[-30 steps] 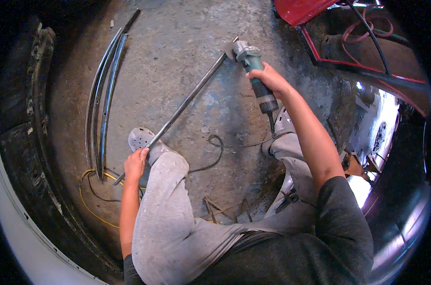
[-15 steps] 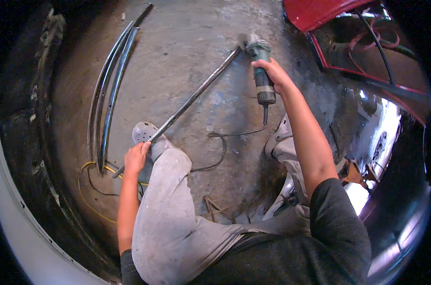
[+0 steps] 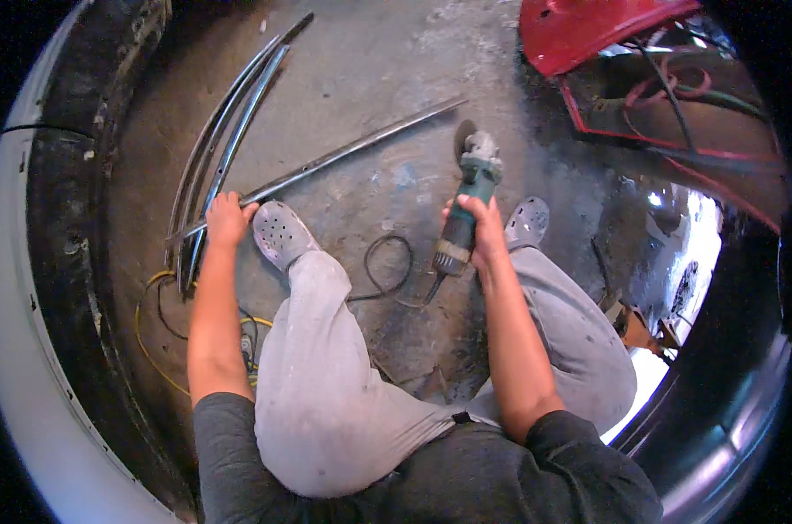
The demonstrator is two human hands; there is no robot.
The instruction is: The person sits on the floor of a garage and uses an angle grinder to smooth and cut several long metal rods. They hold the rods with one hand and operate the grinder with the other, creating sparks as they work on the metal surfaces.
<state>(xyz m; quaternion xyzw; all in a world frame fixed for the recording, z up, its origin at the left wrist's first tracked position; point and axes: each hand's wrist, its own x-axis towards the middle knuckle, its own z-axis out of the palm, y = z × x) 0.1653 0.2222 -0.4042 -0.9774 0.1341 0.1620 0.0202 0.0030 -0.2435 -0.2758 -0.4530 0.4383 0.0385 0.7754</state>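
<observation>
My left hand [image 3: 228, 218] is closed round the near end of a long, narrow metal strip [image 3: 343, 150], just beyond my left shoe. The strip slants away to the upper right across the floor. In my right hand [image 3: 485, 229] is a green and black angle grinder [image 3: 476, 185], its fingers wrapped round the body. The grinder's disc [image 3: 466, 135] stands apart from the strip, a little below its far end. From the grinder's rear a black cord [image 3: 431, 290] runs down and loops on the floor between my feet.
Several curved metal strips [image 3: 235, 140] lie at the left beside a yellow cable [image 3: 142, 336]. A long dark panel [image 3: 64, 218] borders the far left. A red car part [image 3: 601, 26] stands at the upper right, and shiny dark bodywork [image 3: 719, 384] at the right.
The grinder has come back toward me, and its disc has left the strip's far end. My left hand has swung the strip to a flatter slant and moved farther from me.
</observation>
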